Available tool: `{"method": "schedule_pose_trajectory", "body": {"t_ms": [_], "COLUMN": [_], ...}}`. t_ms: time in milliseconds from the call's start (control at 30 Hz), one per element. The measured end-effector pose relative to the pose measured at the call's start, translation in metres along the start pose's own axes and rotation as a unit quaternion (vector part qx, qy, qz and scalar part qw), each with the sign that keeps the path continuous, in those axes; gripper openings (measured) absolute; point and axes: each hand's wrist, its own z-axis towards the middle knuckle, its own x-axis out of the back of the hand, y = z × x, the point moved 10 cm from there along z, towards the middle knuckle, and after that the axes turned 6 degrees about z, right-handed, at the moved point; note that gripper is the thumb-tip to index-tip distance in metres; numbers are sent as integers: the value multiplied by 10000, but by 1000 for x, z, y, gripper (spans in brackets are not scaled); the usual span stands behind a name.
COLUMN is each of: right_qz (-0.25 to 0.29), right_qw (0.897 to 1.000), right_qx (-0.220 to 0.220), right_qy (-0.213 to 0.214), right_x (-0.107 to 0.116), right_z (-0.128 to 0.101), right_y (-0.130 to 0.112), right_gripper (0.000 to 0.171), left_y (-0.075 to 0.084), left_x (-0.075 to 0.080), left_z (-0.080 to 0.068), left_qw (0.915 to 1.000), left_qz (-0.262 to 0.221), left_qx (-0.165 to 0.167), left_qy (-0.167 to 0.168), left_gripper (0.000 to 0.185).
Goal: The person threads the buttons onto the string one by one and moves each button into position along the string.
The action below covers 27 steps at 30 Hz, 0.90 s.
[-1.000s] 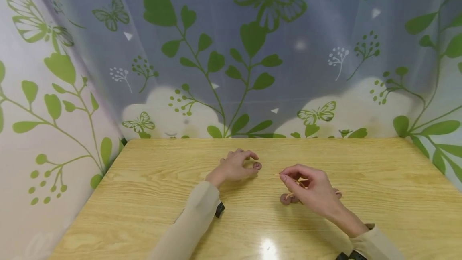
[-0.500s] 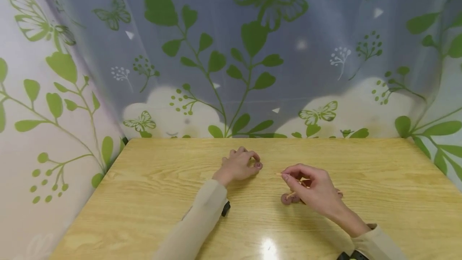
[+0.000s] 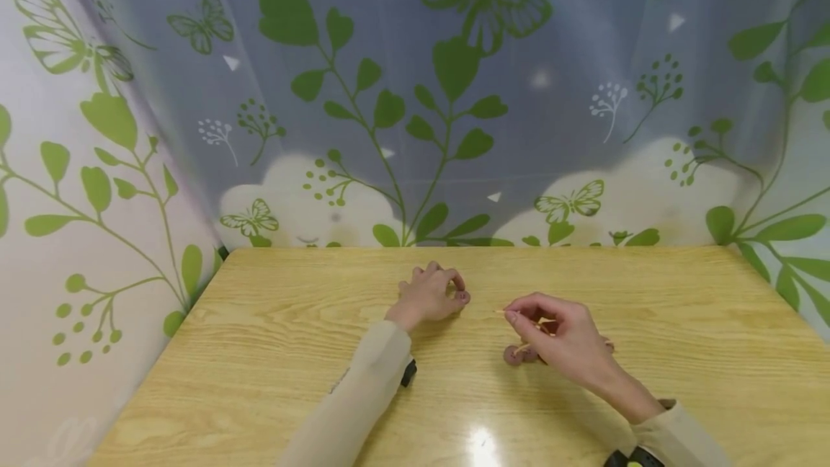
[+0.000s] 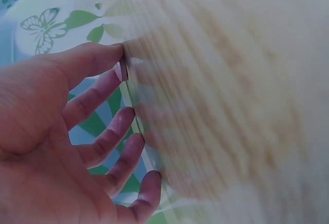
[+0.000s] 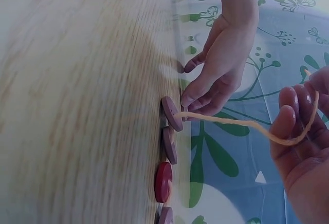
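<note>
Table: a light wooden table [image 3: 272, 352] with visible grain is seen from the head view; a bright glare spot lies toward 6 o'clock.
Backdrop: a curtain [image 3: 389, 92] printed with green leaves and butterflies is hung round the table at 9, 12 and 3 o'clock.
Left hand: the left hand [image 3: 428, 295] is laid on the table near the centre, wrist toward 7 o'clock, fingers curled over; a small brownish button [image 3: 462, 297] is pinched at the fingertips, at the hand's 3 o'clock side. In the left wrist view a thin disc edge [image 4: 122, 71] is seen between thumb and forefinger, pressed against the wood.
Right hand: the right hand [image 3: 563, 341] is held just above the table at about 4 o'clock of the left hand, wrist toward 5 o'clock. A tan string [image 5: 241, 125] is gripped in its curled fingers, one stiff end [image 3: 501, 313] pointing toward 9 o'clock.
Threaded buttons: a row of reddish-brown buttons [image 5: 167, 167] is stood on edge on the table, touching one another; the string is run from the end one to the right hand. In the head view they [image 3: 515, 355] are partly hidden under that hand.
Sleeves: beige sleeves [image 3: 350, 395] are worn on both arms.
</note>
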Motion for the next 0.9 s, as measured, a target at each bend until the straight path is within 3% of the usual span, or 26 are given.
{"method": "schedule_pose_trajectory", "body": {"t_ms": [300, 533, 900], "right_qz": [157, 232, -98], "right_qw": [9998, 9992, 9997], "right_qx": [-157, -322, -29], "right_qy": [-16, -34, 241], "right_x": [3, 5, 12], "right_z": [-1, -3, -7], "right_y": [1, 3, -1], "right_gripper": [8, 7, 10], "left_y": [-3, -3, -14], "left_x": [5, 7, 10], "left_z": [1, -2, -16], "left_qw": [9991, 9963, 9893], "left_qz": [-386, -786, -1367], "left_qx": [-28, -260, -364], "left_qy": [171, 217, 343], "left_gripper": [16, 14, 12]}}
